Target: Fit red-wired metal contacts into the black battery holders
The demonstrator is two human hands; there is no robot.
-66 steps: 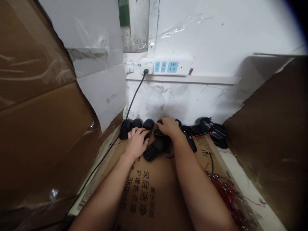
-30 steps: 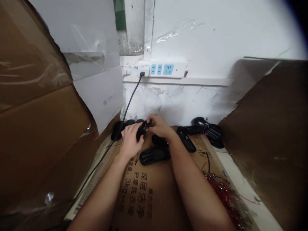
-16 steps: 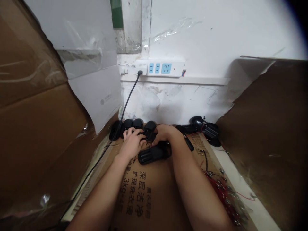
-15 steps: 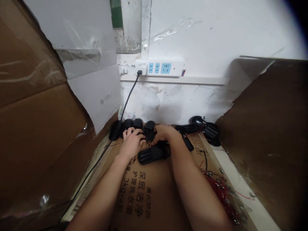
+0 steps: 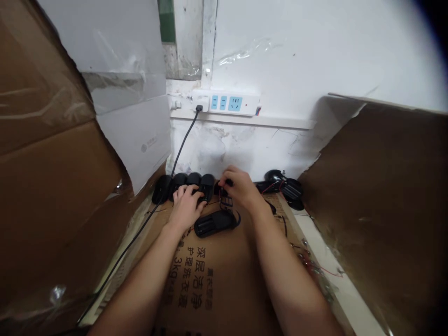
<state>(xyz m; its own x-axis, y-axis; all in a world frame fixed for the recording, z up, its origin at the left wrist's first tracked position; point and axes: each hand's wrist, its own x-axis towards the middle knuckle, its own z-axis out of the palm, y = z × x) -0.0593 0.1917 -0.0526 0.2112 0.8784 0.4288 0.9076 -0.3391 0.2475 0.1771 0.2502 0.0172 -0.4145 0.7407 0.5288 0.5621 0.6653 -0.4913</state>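
Observation:
Several black rounded devices stand in a row against the wall. My left hand (image 5: 187,203) has its fingers spread over them and touches the rightmost device (image 5: 207,185) in the row. To its right, my right hand (image 5: 236,184) is raised near the wall, fingers pinched round a small black part whose shape is mostly hidden; a thin wire hangs below it. Between and below my hands, a long black device (image 5: 214,223) with an open compartment lies on the cardboard (image 5: 224,280).
A black cable (image 5: 182,149) drops from the white power strip (image 5: 227,101) across the left side. More black parts (image 5: 292,188) with red wires sit at the back right, wired metal pieces (image 5: 315,266) at the right edge. Cardboard walls (image 5: 381,196) flank both sides.
My right hand has risen with a small dark part. The rightmost device of the row now stands closer to the others, beside my left fingers. The view has shifted slightly.

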